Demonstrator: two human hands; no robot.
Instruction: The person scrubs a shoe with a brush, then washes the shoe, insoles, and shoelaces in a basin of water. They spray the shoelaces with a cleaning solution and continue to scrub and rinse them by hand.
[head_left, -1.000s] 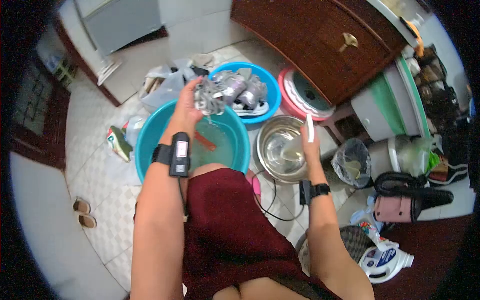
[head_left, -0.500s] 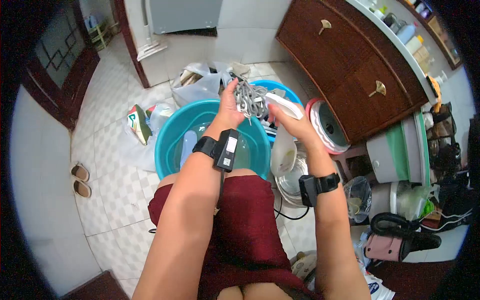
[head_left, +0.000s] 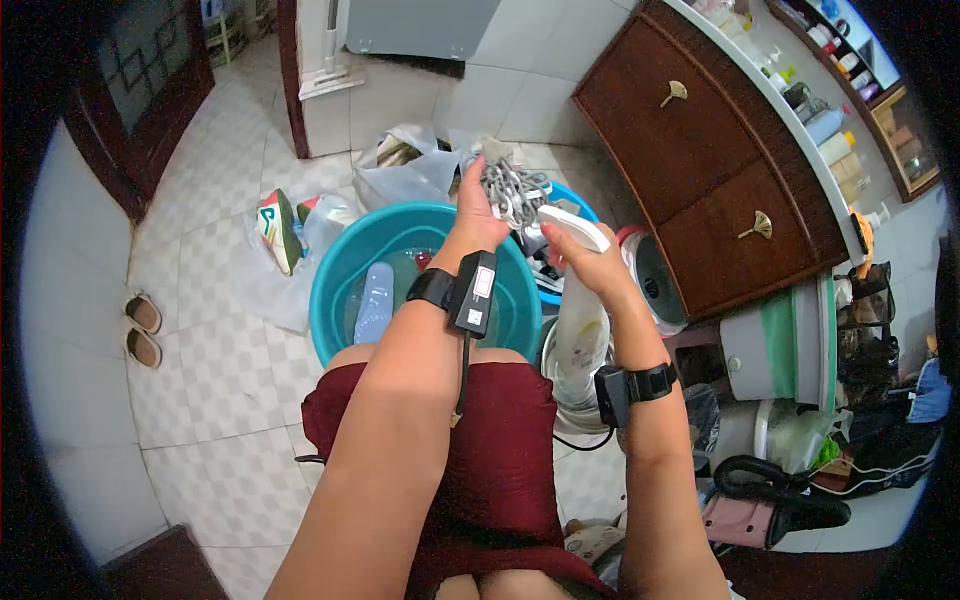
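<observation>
My left hand is closed on a bundle of looped grey cords, above the far right rim of a teal basin. Just right of it, my right hand grips a translucent spray bottle by its white head, which points toward the cords. The bottle's body hangs below the hand. In the basin are water, a light blue slipper and a small red item, partly behind my left wrist.
A blue basin with dark and white items stands behind the bottle. Plastic bags lie beyond the teal basin. A brown cabinet is at the right, a pair of shoes on the floor at the left.
The camera view has shifted. The spray bottle's body now shows more fully below my right hand, and its head is tilted further down. Both hands keep their holds.
</observation>
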